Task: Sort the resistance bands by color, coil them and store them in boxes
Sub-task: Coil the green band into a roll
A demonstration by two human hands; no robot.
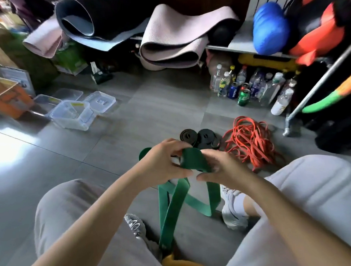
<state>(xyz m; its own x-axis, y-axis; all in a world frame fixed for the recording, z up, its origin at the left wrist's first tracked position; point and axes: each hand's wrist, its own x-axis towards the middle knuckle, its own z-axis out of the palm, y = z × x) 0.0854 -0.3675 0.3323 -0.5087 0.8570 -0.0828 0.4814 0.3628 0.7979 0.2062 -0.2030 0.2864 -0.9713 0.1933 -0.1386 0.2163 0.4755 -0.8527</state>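
Grey tiled floor [129,114] is carrying the piles: coiled black bands [199,136] lying just beside a heap of red bands [249,139], clear plastic boxes [72,115] standing well apart on the left. Raised above the knees, the left hand [163,159] and right hand [222,167] are pinching the green resistance band [194,162] in curled fingers, apparently starting its coil while its tail is hanging floorward.
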